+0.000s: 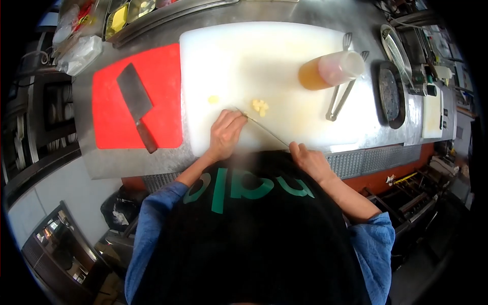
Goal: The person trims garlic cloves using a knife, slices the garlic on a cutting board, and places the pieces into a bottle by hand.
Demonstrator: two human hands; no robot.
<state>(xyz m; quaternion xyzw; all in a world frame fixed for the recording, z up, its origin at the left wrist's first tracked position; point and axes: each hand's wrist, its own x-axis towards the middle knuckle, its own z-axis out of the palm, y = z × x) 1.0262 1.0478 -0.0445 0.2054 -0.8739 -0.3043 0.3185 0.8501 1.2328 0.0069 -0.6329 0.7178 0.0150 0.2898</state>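
Right hand [311, 161] is clamped on the knife [269, 131]; fingers of left hand [226, 133] bunch beside its far end, hold unclear, so a leftward slip could nick them.

Occluded, cropped and unresolved items, head view.
Knife [267, 130]: handle concealed inside right hand [310, 161]; whatever lies beneath the fingertips of left hand [227, 133] mostly covered, identity not determined. Pale yellow pieces [260, 107]: too small to identify or count reliably. Tongs [331, 116]: arms partly hidden behind translucent container [330, 70]; one vessel or two, cannot tell. Metal tray [175, 20]: cut off by top edge, contents only partly shown. Apron [264, 239]: upper edge blurred, bottom cropped.
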